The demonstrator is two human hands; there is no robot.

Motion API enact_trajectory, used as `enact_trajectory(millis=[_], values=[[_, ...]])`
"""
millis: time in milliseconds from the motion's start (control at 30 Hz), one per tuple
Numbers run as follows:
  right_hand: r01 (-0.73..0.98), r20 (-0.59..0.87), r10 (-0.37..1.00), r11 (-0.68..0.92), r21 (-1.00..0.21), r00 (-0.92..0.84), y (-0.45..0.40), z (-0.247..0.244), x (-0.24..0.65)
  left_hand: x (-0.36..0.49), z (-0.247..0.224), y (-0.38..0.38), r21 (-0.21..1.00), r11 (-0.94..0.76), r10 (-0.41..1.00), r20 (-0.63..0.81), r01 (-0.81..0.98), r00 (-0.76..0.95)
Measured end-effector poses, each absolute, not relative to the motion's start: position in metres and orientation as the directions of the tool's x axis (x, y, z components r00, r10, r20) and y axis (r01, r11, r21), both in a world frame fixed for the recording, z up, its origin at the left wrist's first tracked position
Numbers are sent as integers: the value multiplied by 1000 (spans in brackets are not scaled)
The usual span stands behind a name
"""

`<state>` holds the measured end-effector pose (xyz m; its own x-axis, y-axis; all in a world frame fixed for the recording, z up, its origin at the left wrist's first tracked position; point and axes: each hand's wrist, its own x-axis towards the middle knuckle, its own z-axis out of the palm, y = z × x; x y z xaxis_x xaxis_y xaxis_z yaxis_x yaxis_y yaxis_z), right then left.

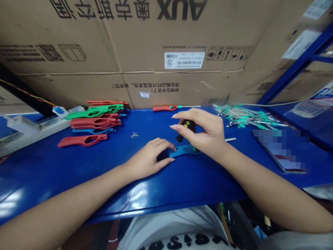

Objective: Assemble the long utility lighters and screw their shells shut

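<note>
A blue long-nosed lighter body (183, 151) lies flat on the blue table, its metal tube (230, 139) showing beyond my right wrist. My left hand (147, 157) rests palm down at its left end, fingers and thumb closed around that end. In my right hand (206, 131) is a small screwdriver (179, 138) with a black handle, gripped between thumb and fingers. The screwdriver is tilted, its tip down at the lighter body beside my left fingertips. My right hand hides part of the lighter. A little pile of screws (134, 135) lies beyond my left hand.
Red, green and blue lighter handles (95, 121) are stacked at the left, near a white power strip (52, 127). A red lighter (166, 108) lies at the back against a large cardboard box (145, 41). Metal tubes with teal parts (249, 117) and a phone (279, 152) are at the right.
</note>
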<state>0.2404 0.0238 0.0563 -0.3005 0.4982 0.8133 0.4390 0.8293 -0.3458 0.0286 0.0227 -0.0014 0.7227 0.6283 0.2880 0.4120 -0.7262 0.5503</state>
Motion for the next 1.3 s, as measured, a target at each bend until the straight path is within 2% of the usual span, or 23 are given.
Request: enact_trajectory(millis=[67,200,233,367,433,533,600,767,933,1100,1233,1300], values=[[461,818,474,835,-301,-326,24,56,242,29,-1,23,550,-727,627,290,410,723],[381,693,556,828,-412,-459,23,59,243,28,-1,23,558,-724,626,285,405,726],[382,688,555,829,-409,-467,24,59,244,28,-1,23,559,-723,627,281,407,727],[523,786,463,825,-214,-409,25,58,246,28,-2,23,553,-726,625,284,409,727],[541,757,465,822,-177,-459,25,59,247,28,-2,23,556,-726,625,288,405,726],[457,640,531,838,-299,-555,24,61,247,28,-2,23,566,-718,629,280,404,725],[429,619,553,831,-356,-557,24,60,246,28,-1,23,566,-715,633,278,409,723],[533,738,514,809,-248,-437,26,59,247,28,-1,23,551,-726,626,281,412,727],[396,638,602,797,-455,-480,28,62,249,28,-1,23,557,-724,625,280,408,728],[505,768,503,818,-275,-397,30,62,250,28,-1,23,545,-731,622,283,411,730],[424,679,586,804,-418,-443,29,62,247,28,0,23,548,-732,619,289,404,730],[433,701,582,802,-411,-413,28,61,246,28,0,23,545,-733,619,289,406,730]])
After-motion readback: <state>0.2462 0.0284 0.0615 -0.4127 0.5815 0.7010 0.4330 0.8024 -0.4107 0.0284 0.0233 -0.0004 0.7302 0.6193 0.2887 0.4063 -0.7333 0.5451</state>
